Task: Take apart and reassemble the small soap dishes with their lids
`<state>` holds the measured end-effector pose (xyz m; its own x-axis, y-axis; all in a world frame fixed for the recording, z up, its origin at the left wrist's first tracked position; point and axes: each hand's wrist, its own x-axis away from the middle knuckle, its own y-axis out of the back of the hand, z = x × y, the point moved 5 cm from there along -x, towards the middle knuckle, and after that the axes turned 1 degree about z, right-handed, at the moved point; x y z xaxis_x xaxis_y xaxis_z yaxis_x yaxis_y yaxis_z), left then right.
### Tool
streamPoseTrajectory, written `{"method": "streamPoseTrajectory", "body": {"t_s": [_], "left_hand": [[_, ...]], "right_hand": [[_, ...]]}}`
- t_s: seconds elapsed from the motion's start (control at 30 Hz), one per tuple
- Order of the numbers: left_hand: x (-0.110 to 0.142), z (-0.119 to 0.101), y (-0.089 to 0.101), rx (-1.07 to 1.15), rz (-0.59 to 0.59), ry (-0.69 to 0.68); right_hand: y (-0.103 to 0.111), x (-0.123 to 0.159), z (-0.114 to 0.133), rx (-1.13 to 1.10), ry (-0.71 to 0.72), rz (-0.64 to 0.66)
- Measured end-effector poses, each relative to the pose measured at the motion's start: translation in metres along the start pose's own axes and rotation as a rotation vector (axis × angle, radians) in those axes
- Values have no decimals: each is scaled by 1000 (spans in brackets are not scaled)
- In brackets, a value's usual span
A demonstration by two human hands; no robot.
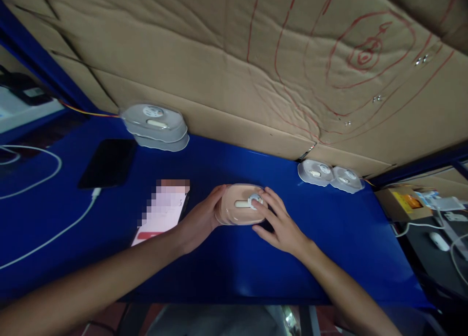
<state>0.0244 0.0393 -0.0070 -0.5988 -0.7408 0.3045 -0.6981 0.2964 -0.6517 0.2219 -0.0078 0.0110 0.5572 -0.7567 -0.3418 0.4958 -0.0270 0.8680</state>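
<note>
Fingers spread, right hand [283, 225] touches the box [237, 215], which lies lengthwise toward the left hand [204, 218], its grip unclear.

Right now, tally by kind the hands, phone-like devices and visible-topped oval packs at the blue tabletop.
Hands (left hand, right hand): 2
Phone-like devices (dark device, lit device): 2
Visible-topped oval packs (held pack, left-rear pack, right-rear pair): 4
Total: 8

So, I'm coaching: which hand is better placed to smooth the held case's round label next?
Probably the right hand: its fingertip lies over the label; the left hand holds the case by its other end.
</note>
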Motion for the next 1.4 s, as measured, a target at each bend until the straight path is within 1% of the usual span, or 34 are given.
{"method": "streamPoseTrajectory", "body": {"t_s": [0.2,0.33,0.4,0.47,0.53,0.63,0.73,0.83,0.9,0.97,1.03,1.13,1.27,1.4], "left_hand": [[0,0,-4,-55,42,63],[3,0,-1,-188,-36,37],[5,3,-1,-233,-49,54],[7,7,-3,-244,-30,92],[7,8,-5,-248,-16,121],[7,4,-4,-295,-41,116],[7,-1,-2,-378,-65,72],[8,2,-3,-463,-43,65],[9,7,-4,-524,-21,98],[10,11,-5,-565,1,121],[10,11,-7,-580,21,109],[10,9,-9,-582,36,81],[10,9,-9,-576,44,77],[9,10,-10,-566,71,82]], "right_hand": [[-1,0,0,-20,6,-9],[3,-1,1,-68,-8,-19],[8,0,1,-73,-23,7],[16,4,-3,-69,-56,62],[25,15,-9,-58,-101,110],[42,46,-22,-21,-218,139],[58,84,-35,32,-362,106],[67,106,-37,64,-430,65],[65,108,-34,68,-419,78],[59,104,-30,66,-389,105],[53,98,-27,60,-364,112],[51,95,-27,54,-338,79],[57,105,-35,96,-342,66],[68,124,-51,223,-428,37]]}}
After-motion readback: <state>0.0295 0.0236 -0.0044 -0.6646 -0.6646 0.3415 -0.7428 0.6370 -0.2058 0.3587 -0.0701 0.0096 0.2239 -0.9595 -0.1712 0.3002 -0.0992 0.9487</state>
